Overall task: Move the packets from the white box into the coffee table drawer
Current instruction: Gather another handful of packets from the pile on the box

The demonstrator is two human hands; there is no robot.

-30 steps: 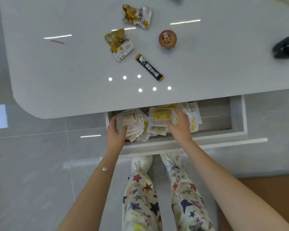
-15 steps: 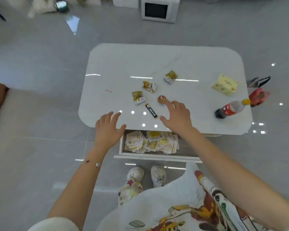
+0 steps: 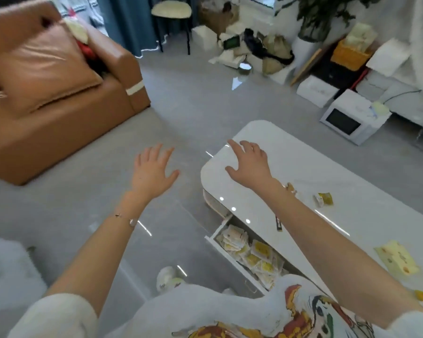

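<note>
Both of your hands are empty, fingers spread. Your left hand (image 3: pixel 154 170) hangs over the grey floor, left of the coffee table (image 3: pixel 327 167). Your right hand (image 3: pixel 248 164) is palm down over the table's far-left corner; you cannot tell whether it touches the glossy top.

The packets (image 3: pixel 253 252) lie in the open drawer (image 3: pixel 230 262), pulled out from the table's near side. They are small, flat, square sachets, white at the edges with a yellow patch in the middle. They lie heaped and overlapping, some tilted on edge, and fill the part of the drawer that shows. The right end is hidden by your printed shirt (image 3: pixel 303 311).

On the table top sit a loose yellow-and-white snack packet (image 3: pixel 324 200), a black stick sachet (image 3: pixel 279 224) partly behind your right forearm, and a pale yellow pack (image 3: pixel 396 261) at the near right.
</note>
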